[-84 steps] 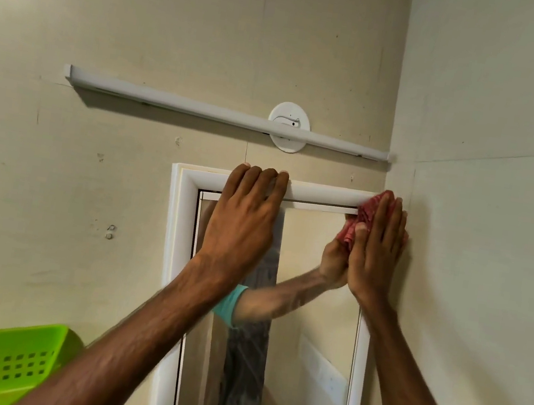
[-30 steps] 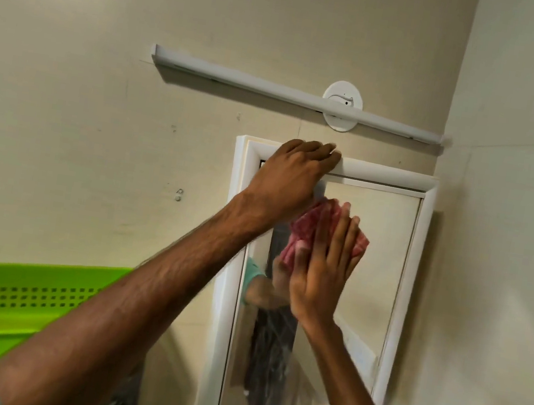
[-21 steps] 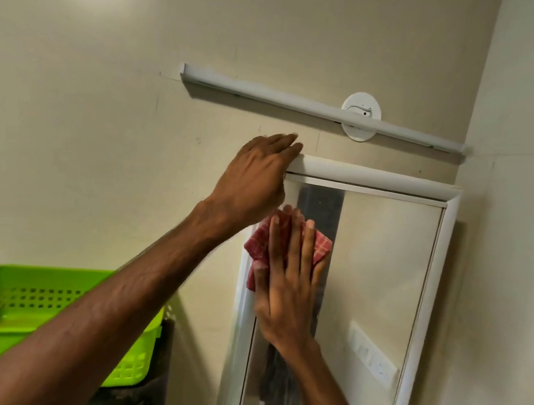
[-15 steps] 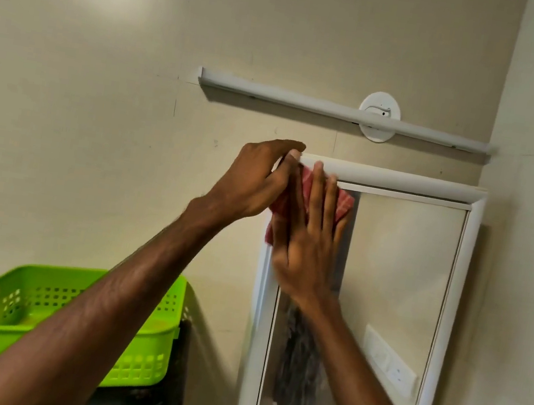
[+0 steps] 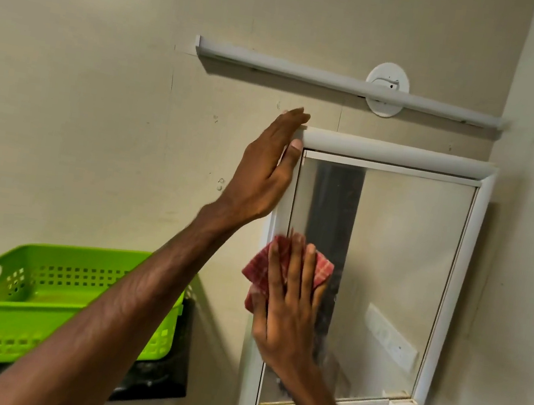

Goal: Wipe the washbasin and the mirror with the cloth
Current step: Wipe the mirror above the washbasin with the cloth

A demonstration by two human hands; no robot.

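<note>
A green basket (image 5: 36,299) sits at eight o'clock. The left hand (image 5: 265,171), open and flat, braces the mirror (image 5: 398,263) frame's eleven o'clock corner. The right hand (image 5: 287,313), fingers spread, presses the red checked cloth (image 5: 261,267) against the glass near its left edge.

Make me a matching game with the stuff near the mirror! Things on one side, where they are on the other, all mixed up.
Things:
1. cloth
2. basket
3. light bar
4. left hand

Places:
A. on the wall above the mirror
B. at the mirror frame's top left corner
C. pressed flat on the glass under the right hand
D. on the dark counter, left of the mirror

Pairs: 1-C, 2-D, 3-A, 4-B
</note>
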